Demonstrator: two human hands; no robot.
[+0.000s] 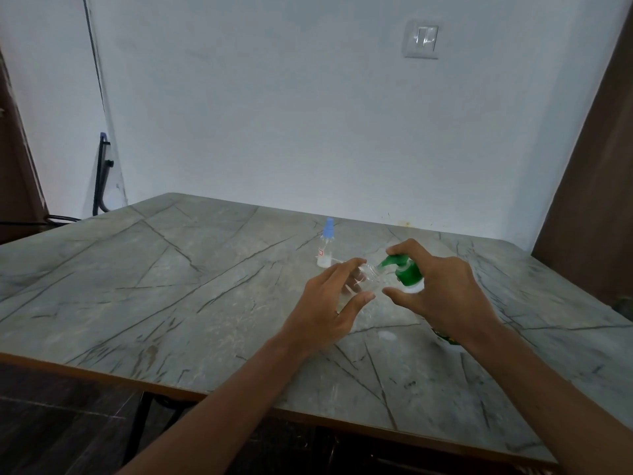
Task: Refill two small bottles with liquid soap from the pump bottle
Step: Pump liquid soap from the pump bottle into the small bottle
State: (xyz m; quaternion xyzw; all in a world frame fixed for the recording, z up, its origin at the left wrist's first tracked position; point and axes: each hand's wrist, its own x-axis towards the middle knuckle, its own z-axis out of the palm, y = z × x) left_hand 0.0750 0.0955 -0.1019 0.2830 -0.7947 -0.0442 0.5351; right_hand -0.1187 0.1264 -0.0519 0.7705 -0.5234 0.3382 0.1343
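Pump bottle (409,274) with the green top stood on the marbled surface (205,286), most of its body hidden under the right hand (445,286). That hand was draped over it, forefinger arched on top of the pump head and thumb hooked in below the collar. My guess is that grip let it both steady the bottle and press down in one go.

Just left of the pump bottle, the left hand (337,303) gripped a clear little bottle (368,279) between thumb and curled fingers. It was lifted off the surface and tipped so its open neck pointed right at the green nozzle (385,262). The two looked to be touching or nearly so. Holding it tilted like that made sense, since the spout angles down and sideways and soap would miss an upright mouth.

Beyond the pump bottle and a bit left, a blue-capped bottle (325,248) stood upright with its cap on. Its lower part looked whitish, but I couldn't tell if that was soap.

I couldn't make out much soap in the clear one, so I'd say the filling was only about to start. The risk was the neck slipping off the nozzle mid-pump.
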